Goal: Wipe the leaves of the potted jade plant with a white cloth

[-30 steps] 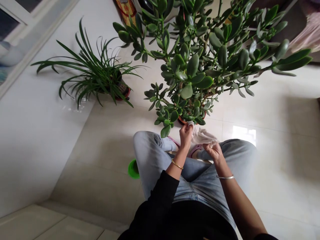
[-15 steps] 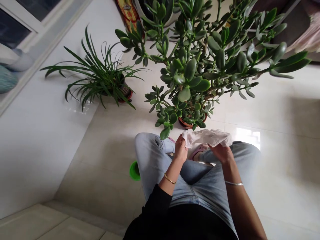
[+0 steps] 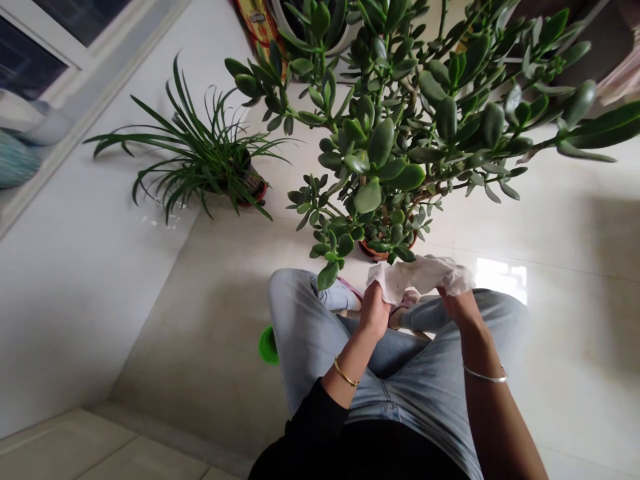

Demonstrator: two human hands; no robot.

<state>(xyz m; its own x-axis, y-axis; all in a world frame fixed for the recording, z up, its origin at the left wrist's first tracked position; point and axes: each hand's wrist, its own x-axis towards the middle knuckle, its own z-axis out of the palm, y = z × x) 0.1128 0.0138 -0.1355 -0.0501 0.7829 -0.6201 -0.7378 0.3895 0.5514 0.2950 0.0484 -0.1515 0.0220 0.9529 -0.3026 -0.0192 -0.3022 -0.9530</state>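
the person sits or squats with knees apart, and the left hand and the right hand hold a pale, crumpled cloth stretched between them. the left fingers are closed around one end of it; the right fingers grip the other end, though the fabric hides most of their tips. the cloth lies in front of the knees, just below the lowest leaves of a large thick-leaved plant, and whether it touches them cannot be told. that plant rises from a reddish-brown pot on the glossy pale floor, its branches spreading wide above both hands. a gold bangle circles the left wrist and a silver bangle the right one. between the legs, pink shoes show partly behind the hands. a bright green container is beside the left leg of the blue jeans, partly covered by it. farther off, near the white wall, a smaller plant with long narrow leaves stands in its own pot.
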